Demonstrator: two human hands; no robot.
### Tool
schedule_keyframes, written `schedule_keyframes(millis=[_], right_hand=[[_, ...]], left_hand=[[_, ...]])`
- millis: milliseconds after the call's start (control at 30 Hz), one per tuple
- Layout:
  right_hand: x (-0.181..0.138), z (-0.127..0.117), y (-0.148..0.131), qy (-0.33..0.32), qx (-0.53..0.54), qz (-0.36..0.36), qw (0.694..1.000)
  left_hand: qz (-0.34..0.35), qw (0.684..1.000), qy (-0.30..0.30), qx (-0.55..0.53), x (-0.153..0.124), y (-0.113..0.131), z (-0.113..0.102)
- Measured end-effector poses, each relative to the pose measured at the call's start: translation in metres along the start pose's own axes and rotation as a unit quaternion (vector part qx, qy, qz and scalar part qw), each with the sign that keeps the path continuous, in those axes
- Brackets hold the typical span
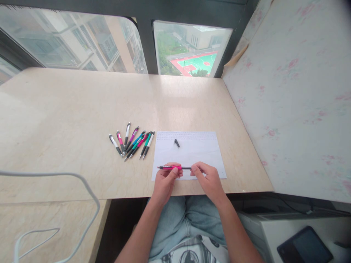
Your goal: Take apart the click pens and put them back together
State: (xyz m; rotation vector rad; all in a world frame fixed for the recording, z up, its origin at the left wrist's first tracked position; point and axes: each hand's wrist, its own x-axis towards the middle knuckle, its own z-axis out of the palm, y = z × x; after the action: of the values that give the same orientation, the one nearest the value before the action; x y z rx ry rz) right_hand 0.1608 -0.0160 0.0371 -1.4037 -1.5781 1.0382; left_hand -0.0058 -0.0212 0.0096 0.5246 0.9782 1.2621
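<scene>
My left hand (pixel 166 179) is closed around the barrel of a pink and black pen (pixel 170 167), held level above the near edge of a white sheet of paper (pixel 192 153). My right hand (pixel 207 177) pinches a thin dark part (pixel 187 168) that sticks out of the pen's right end. A small black pen piece (pixel 177 143) lies loose on the paper, farther from me. To the left of the paper, several pens (pixel 134 141) in pink, purple, blue, teal and white lie fanned out on the table.
The beige marble-look table (pixel 82 109) runs to a window at the back. A flowered wall (pixel 287 91) closes the right side. A white cable (pixel 63 204) loops at the lower left. A dark tablet (pixel 304 248) lies at the lower right.
</scene>
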Motion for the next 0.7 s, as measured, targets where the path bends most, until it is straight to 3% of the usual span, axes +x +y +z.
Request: schedule_keyframes(millis=[233,467,700], right_hand=[[-0.0011,-0.0012,-0.0021,0.028,0.003,-0.047,0.998],[0.0003,-0.0013,-0.0055,-0.003,-0.003,0.001,1.0],[-0.0008,-0.0034,-0.002,0.032,-0.004,-0.043,0.999]], left_hand=[[0.0,1.0,0.002,-0.003,0.0008,-0.0009,-0.0018],[-0.005,1.0,-0.014,-0.005,0.0012,-0.0029,-0.0027],[-0.005,0.999,-0.005,-0.037,0.0018,-0.0018,-0.0036]])
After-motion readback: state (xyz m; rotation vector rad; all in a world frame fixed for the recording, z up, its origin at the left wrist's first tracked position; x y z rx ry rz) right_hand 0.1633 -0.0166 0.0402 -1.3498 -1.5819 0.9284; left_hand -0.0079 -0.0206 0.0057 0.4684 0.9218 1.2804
